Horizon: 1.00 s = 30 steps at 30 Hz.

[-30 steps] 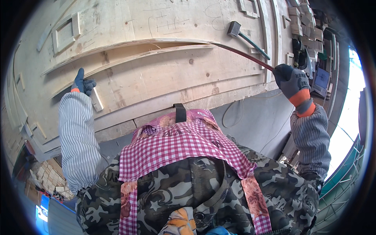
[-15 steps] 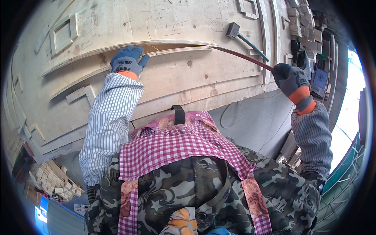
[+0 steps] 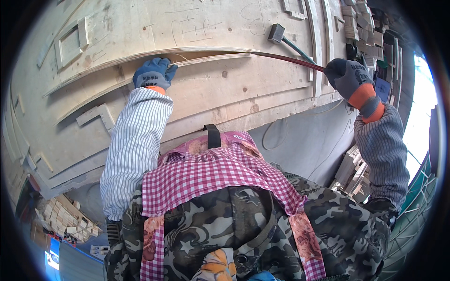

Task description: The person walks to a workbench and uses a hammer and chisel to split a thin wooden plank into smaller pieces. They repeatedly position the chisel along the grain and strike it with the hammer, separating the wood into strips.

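My left hand [image 3: 153, 74], in a blue and grey glove, is closed at the edge of a thin plywood sheet [image 3: 213, 84], with the fingertips bent into the gap along that edge. The gap opens between this sheet and the plywood [image 3: 140, 28] beyond it. A long reddish pry bar [image 3: 293, 62] runs rightward from the narrow end of the gap. At its right end my right hand [image 3: 348, 79], gloved alike, wraps round it. The bar's far tip is hidden between the sheets. Beyond the bar a mallet [image 3: 276, 33] with a dark head and teal handle lies on the plywood.
Wooden frame pieces [image 3: 83, 33] and an L-shaped piece [image 3: 96, 116] lie at the left. Wooden strips [image 3: 315, 44] run along the right side. Stacked wood blocks [image 3: 363, 28] stand beyond them. Below the panel's near edge hangs a pale cable [image 3: 276, 145]; more blocks [image 3: 65, 218] fill the lower left.
My right hand has shifted a little to the right and away from me, and the bar has moved with it. My left hand stays at the sheet's edge.
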Tool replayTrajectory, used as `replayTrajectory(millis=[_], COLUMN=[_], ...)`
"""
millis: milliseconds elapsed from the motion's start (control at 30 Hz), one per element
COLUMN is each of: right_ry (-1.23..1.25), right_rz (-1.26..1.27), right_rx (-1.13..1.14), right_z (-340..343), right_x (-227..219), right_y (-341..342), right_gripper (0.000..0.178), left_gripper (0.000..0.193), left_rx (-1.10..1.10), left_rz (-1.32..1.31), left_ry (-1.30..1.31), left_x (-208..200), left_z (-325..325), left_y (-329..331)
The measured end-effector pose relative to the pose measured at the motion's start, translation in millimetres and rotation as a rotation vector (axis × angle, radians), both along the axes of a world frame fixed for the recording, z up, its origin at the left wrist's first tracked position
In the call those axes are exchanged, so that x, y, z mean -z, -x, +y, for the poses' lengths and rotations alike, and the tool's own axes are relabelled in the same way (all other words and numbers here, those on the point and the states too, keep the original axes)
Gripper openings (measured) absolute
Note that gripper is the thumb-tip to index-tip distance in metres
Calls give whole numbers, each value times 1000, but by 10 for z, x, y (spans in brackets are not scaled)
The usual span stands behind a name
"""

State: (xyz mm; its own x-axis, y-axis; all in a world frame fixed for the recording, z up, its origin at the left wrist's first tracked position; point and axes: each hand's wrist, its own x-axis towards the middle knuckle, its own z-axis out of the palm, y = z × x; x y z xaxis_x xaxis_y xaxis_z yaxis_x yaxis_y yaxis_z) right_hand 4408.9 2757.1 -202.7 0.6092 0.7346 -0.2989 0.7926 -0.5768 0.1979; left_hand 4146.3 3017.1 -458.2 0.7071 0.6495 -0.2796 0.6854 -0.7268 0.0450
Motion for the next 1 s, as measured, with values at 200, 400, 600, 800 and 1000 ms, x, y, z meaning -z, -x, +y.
replayTrajectory(millis=[200, 400, 600, 800, 1000], right_ry=[219, 383, 411, 473, 491], right_rz=[-100, -197, -219, -175, -167], right_rx=[-98, -319, -467, -410, -298], right_z=[486, 859, 1330, 1155, 548], right_x=[-135, -151, -130, -207, -103], right_y=[197, 232, 302, 531, 562], right_gripper=[23, 15, 12, 20, 35], left_gripper=[48, 48, 63, 69, 59], left_rx=[5, -6, 90, 166, 156], left_rz=[18, 27, 66, 31, -29], left_ry=[8, 56, 370, 300, 326], left_x=[-43, -106, -339, -283, -206], left_z=[-6, -68, 449, 393, 405], left_y=[5, 10, -37, 18, -5])
